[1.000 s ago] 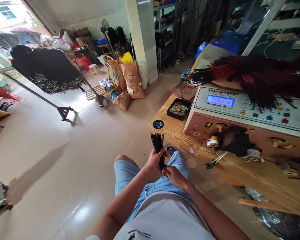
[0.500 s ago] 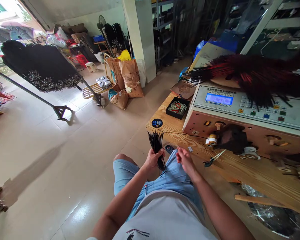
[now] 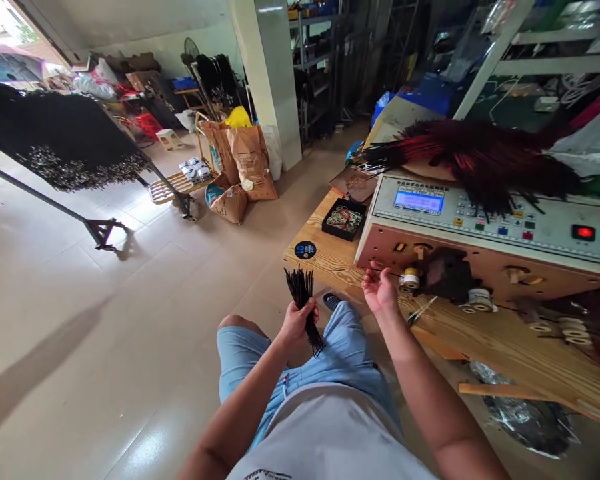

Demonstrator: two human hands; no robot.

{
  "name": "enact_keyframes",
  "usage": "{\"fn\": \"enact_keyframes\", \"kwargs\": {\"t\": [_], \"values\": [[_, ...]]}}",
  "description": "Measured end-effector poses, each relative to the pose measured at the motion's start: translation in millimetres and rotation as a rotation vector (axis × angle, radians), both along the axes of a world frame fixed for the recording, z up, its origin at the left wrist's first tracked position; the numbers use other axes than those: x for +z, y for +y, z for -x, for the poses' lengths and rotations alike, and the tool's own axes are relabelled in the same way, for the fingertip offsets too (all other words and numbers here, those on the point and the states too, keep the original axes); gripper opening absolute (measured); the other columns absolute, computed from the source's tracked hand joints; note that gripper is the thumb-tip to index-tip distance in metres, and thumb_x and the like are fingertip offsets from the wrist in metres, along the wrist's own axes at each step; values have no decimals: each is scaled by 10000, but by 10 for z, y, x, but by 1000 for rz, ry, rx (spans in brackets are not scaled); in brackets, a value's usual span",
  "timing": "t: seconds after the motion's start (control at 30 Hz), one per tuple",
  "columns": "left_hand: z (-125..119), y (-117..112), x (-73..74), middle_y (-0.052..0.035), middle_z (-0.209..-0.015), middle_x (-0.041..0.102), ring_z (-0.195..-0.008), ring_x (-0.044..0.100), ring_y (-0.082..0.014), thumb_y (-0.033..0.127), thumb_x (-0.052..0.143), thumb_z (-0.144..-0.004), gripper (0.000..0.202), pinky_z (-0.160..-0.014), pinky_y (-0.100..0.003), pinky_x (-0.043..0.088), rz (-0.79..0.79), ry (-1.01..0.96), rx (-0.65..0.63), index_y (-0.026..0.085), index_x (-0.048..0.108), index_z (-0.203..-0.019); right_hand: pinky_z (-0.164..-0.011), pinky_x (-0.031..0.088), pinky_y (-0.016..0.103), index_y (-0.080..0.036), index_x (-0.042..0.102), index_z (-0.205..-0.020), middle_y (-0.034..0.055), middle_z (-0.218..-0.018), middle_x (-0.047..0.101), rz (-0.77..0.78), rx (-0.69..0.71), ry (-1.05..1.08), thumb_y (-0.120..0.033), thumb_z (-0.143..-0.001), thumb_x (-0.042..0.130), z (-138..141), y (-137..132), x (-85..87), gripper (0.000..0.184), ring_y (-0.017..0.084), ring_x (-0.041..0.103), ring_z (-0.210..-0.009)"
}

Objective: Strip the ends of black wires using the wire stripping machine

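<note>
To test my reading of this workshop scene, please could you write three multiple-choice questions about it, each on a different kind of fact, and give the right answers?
1. Where does the black box of coiled wires stand on the wooden bench?
A) right of the machine
B) left of the machine
C) under the machine

2. What colour is the machine's lit screen?
A) blue
B) green
C) red

3. What is the state of the right hand?
A) closed in a fist
B) gripping the black wire bundle
C) open and empty

Answers:
1. B: the box sits beside the machine's left end.
2. A: the screen glows blue.
3. C: its palm shows open with nothing in it, while the left hand grips the bundle.
</note>
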State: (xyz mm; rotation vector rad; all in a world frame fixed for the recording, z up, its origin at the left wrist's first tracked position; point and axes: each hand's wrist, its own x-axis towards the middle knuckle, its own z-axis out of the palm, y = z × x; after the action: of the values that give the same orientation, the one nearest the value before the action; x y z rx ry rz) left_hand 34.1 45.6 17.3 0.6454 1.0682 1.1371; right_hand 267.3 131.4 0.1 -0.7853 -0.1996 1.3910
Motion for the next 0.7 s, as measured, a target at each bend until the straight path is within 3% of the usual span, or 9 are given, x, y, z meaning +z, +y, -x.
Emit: {"fn": "enact_keyframes", "kwargs": {"t": [0.13,0.27,0.43,0.57,0.7], "values": [[26,6,0,10,-625,584,-519,514,-90,521,838,-710,433,-519,-231,409,-18,-3,13,166,595,-758,-480,433,191,-193,672,-955,-6,-719,655,55,60,-107,-531,-887,694,254,-10,-59,346,95,555,-557],[34,24,-34,31,-620,560,-518,487,-81,491,850,-705,415,-520,-226,398,-55,-1,31,164,610,-795,-477,454,211,-182,658,-946,22,-717,660,156,304,-314,-545,-900,652,527,-156,-156,366,116,571,-550],[15,69,-79,0,-657,610,-559,531,-101,484,841,-713,395,-527,-233,416,-65,45,20,155,630,-769,-486,446,211,-152,680,-913,26,-694,649,121,637,-563,-544,-935,579,671,-475,-312,405,114,571,-548],[-10,107,-121,-75,-785,712,-664,623,-149,501,847,-691,420,-513,-229,429,-24,150,19,137,682,-818,-482,411,204,-171,679,-825,14,-658,625,97,626,-794,-563,-960,531,651,-651,-409,440,106,548,-535],[-49,140,-186,-121,-819,742,-701,656,-182,537,848,-667,464,-507,-232,430,-7,237,-72,117,716,-812,-479,400,211,-180,670,-760,24,-643,632,70,680,-897,-553,-973,525,505,-694,-366,453,112,545,-521]]}}
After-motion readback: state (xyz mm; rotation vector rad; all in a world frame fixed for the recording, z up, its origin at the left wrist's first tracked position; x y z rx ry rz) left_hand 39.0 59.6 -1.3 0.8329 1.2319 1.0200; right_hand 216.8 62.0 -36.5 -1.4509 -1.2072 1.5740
